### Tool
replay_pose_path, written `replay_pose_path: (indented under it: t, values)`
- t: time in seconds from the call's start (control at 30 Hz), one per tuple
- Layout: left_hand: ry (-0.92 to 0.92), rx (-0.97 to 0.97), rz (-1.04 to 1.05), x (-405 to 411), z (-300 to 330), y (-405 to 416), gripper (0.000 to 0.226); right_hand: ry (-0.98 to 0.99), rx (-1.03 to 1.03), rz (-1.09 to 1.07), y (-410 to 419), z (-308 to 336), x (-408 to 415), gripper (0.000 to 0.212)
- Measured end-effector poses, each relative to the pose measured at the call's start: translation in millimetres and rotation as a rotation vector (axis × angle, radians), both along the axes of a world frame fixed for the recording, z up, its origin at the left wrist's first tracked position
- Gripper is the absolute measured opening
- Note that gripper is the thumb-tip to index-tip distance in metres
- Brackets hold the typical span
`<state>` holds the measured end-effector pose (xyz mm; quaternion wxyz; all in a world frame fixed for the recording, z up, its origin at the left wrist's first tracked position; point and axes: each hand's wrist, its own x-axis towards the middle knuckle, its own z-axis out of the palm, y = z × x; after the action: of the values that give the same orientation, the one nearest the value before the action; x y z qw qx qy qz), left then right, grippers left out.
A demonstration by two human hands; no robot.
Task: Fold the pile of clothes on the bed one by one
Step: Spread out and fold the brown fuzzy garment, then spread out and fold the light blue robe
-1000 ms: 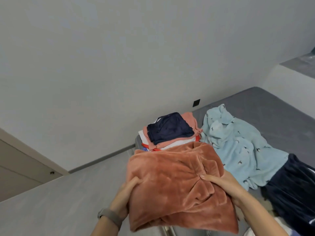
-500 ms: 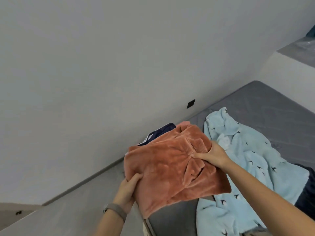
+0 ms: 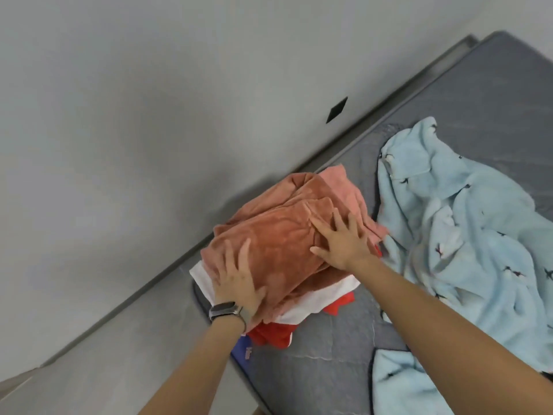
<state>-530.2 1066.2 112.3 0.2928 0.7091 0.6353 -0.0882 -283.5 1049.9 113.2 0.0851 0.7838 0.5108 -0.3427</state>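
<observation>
Carried in the air a second ago, the fleece (image 3: 278, 235) now sits on the stack (image 3: 299, 310) at the bed's (image 3: 493, 94) left corner. Left hand (image 3: 236, 280) and right hand (image 3: 344, 241) press it, fingers spread flat, gripping nothing. It looks soft and light; best taken by its edges. A blue garment (image 3: 466, 235) sprawls rightward; grey wall (image 3: 149, 100) behind.

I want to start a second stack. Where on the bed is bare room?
Bare mattress lies near the person, between the stack and the blue garment, and beyond that garment toward the far corner. Both hands press the stack; the blue garment crowds the right side.
</observation>
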Motion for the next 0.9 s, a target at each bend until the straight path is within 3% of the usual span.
replay_pose_path:
  t: [0.03,0.1,0.37,0.53,0.67,0.77,0.9]
  values:
    - [0.03,-0.016,-0.168,6,-9,1,0.107,0.026,-0.036,0.001,-2,-10,-5,0.076]
    - [0.074,-0.131,-0.315,9,-26,7,0.103,0.039,-0.041,-0.029,-5,-27,-4,0.076]
    - [0.114,-0.18,-0.343,15,-58,32,0.104,-0.016,-0.087,0.002,14,-59,7,0.086]
    - [0.126,-0.16,-0.365,7,-47,25,0.106,0.173,0.04,-0.082,-3,-44,16,0.07]
    - [0.137,-0.059,-0.332,7,-12,0,0.085,0.233,0.258,-0.225,-61,-6,29,0.059]
    - [-0.004,0.03,-0.348,18,13,-43,0.063,0.264,0.364,-0.407,-129,26,36,0.057]
    - [-0.119,-0.099,-0.474,42,48,-114,0.053,0.237,0.317,-0.655,-234,55,38,0.046]
